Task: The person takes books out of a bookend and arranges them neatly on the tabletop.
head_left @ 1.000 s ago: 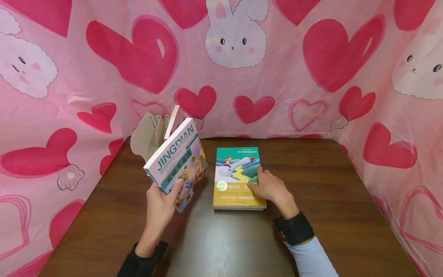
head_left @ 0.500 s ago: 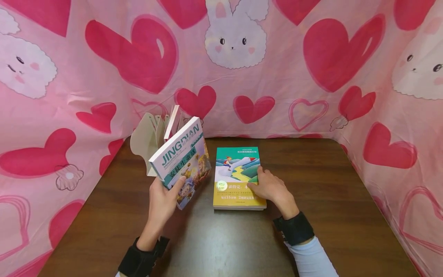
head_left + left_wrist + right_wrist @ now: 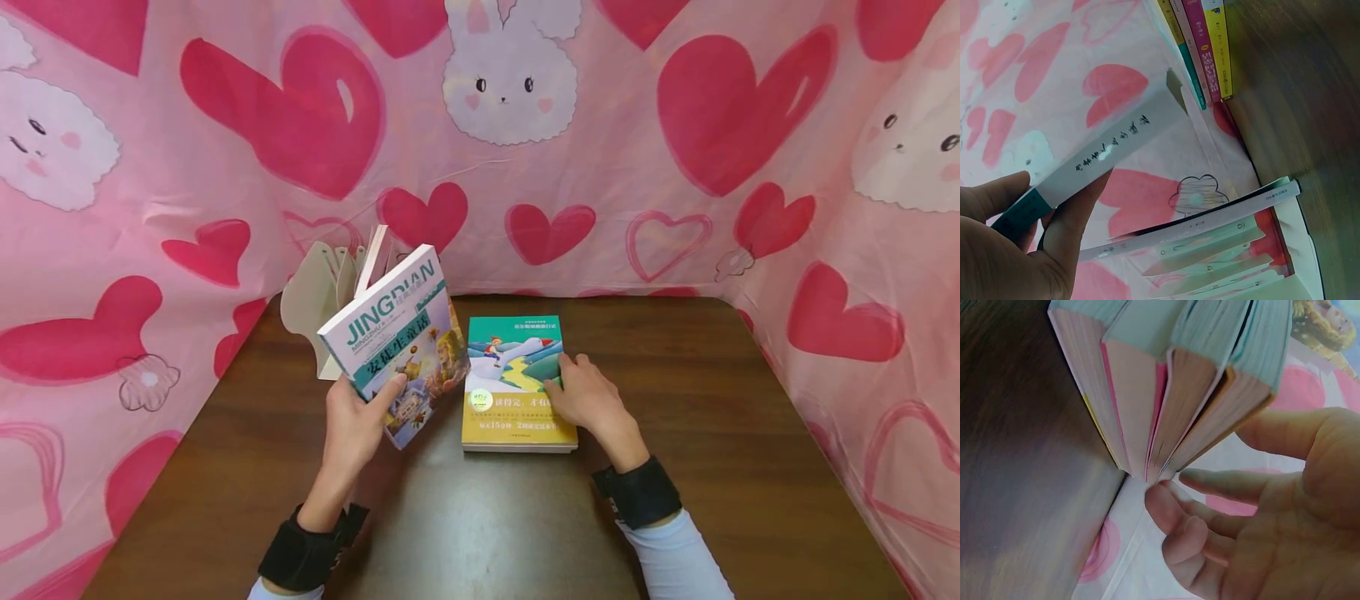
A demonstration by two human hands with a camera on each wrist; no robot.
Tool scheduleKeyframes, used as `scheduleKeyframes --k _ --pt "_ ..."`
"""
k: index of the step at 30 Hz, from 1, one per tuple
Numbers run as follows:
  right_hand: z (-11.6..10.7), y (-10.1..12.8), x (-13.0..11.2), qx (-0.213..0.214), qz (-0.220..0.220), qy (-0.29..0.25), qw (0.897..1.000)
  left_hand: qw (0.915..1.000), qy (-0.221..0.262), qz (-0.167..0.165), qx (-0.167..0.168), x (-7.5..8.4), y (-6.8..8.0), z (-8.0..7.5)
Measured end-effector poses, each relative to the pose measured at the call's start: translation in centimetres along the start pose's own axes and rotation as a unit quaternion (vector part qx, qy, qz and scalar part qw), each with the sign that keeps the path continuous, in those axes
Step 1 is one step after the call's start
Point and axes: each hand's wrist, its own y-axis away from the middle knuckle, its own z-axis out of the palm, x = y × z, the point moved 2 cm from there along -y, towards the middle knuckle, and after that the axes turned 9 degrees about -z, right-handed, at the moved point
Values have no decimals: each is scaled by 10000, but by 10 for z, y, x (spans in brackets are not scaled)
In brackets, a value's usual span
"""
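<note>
In the head view, my left hand grips a paperback book by its lower left edge, thumb on the illustrated cover. The book is held tilted above the table, and its white and green spine shows in the left wrist view. My right hand is at the right side of a stack of books. Its thumb tip lies at the edge of the top cover, which is green and yellow with a white goose. In the right wrist view, the fingers are loosely bent beside the page edges of the stack.
A cream book rack with upright dividers stands at the back left, partly behind the held book. One thin book leans in it. The brown wooden table is surrounded by a pink heart-patterned cloth.
The held book has swung rightward and turned its cover more toward the camera, with the left hand moving slightly. The right thumb has slid a little toward the edge of the stack.
</note>
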Motion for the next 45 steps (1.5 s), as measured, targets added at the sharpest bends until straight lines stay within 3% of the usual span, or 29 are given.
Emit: scheduleKeyframes --k 10,23,32,39,45 --pt "-4 -1 -8 906 -481 -479 9936 9997 28 159 -169 0 -7 -2" --pt "-6 -2 -29 2076 -1375 -1145 9617 9992 143 301 -226 4 -11 0" --pt "-3 -3 -33 2282 -1747 -1221 9500 9988 374 99 -288 4 -17 0" --pt "-2 -3 -39 2217 -1876 -1257 9486 9972 467 385 -431 2 -21 4" --pt "-2 -3 -44 2313 -2089 -1364 9403 9940 715 424 -705 3 -24 9"
